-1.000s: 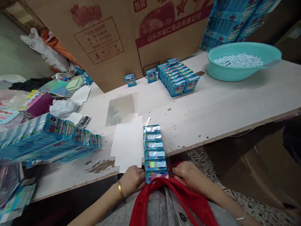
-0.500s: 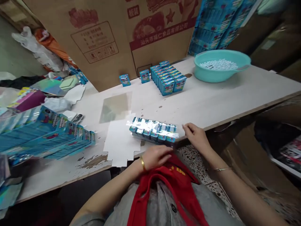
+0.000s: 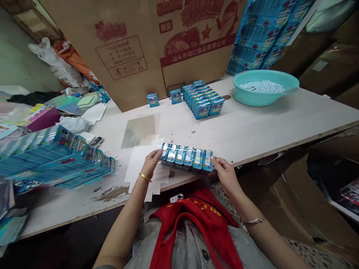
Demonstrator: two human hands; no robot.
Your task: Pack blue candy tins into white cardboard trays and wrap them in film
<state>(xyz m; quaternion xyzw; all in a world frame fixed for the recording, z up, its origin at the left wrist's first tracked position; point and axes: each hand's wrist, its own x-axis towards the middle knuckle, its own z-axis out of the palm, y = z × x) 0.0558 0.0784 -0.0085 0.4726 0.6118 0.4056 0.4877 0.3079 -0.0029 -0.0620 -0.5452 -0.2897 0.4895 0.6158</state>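
Forearms (image 3: 125, 213) stretched forward; left grip (image 3: 152, 163) and right grip (image 3: 226, 175) apart, facing inward, fingers (image 3: 157, 152) curled.

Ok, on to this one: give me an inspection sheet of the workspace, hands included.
Surface: pale table, finish worn to brown patches near the front edge.
Job's things: clear-wrapped blue packs, by the front edge.
Clutter: white cut sheet partly behind the left hand; stacked packs and loose bags at left.
Hands: left fingers grip the wrapped packs' left end; right hand grips the right end.
Cables: nothing clearly seen.
Surroundings: printed carton behind; turquoise basin holding white pieces.
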